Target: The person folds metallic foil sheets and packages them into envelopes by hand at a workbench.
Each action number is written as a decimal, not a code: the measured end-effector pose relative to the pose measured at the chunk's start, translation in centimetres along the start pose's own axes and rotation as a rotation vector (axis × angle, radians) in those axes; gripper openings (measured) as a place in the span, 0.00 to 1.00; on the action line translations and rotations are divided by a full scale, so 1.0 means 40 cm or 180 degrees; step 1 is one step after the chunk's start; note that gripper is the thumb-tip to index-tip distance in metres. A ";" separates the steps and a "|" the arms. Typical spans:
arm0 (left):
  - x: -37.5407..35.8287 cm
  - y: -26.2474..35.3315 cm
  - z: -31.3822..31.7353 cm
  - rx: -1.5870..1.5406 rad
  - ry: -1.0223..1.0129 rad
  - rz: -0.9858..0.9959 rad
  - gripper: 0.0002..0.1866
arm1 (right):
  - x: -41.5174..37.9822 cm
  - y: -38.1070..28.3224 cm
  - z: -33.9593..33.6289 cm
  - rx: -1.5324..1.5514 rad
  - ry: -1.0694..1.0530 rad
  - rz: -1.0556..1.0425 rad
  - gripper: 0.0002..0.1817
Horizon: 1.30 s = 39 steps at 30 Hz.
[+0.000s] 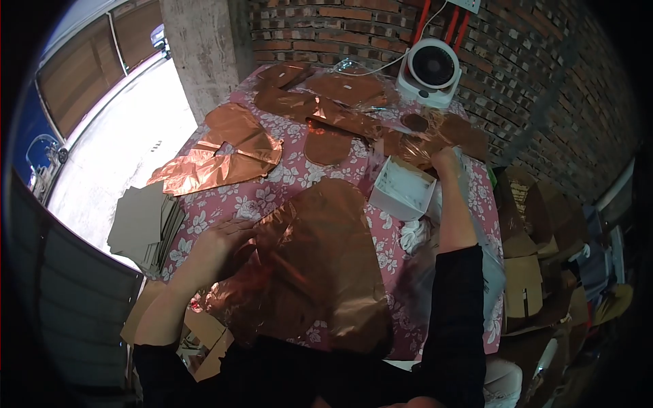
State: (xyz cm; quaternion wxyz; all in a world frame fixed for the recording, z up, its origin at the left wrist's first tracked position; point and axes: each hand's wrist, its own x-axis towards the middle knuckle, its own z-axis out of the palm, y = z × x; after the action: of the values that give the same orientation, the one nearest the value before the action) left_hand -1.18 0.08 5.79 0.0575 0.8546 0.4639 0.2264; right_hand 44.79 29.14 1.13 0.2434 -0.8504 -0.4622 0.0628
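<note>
A large flat copper-coloured foil balloon (340,251) lies on the table right in front of me. My left hand (228,246) is at its left edge, fingers bent and closed on the foil. My right hand (447,163) reaches past a small white box (398,202) that holds clear and whitish bits. Its fingers are closed near the copper foil and clear film at the back right; what they hold is hidden. Another flat foil balloon (235,166), looped with a hole, lies at the far left. A smaller rounded copper foil piece (326,148) is behind the large one.
A white fan (432,68) stands at the back by the brick wall. Grey-brown card sheets (146,224) are stacked at the left edge. A white coil of ribbon or cord (413,236) lies below the box. Cardboard boxes (522,285) stand right of the table.
</note>
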 end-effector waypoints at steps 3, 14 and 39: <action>-0.013 -0.004 -0.015 0.0061 -0.0049 -0.0165 0.15 | 0.221 0.101 0.152 -0.0482 -0.0111 -0.0405 0.20; -0.062 -0.018 -0.034 -0.0054 -0.0253 -0.0538 0.18 | 0.052 0.009 -0.066 -0.1152 0.1108 -0.1256 0.11; -0.110 -0.022 -0.056 0.0007 -0.0158 -0.0427 0.18 | 0.107 -0.055 -0.140 0.3210 0.1047 -0.1505 0.06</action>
State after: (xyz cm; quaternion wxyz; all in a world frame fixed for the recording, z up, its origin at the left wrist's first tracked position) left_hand -4.90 -3.26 6.05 0.0831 0.8269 0.5188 0.2003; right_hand 47.40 31.65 7.57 0.6944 -0.5016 -0.5087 0.0862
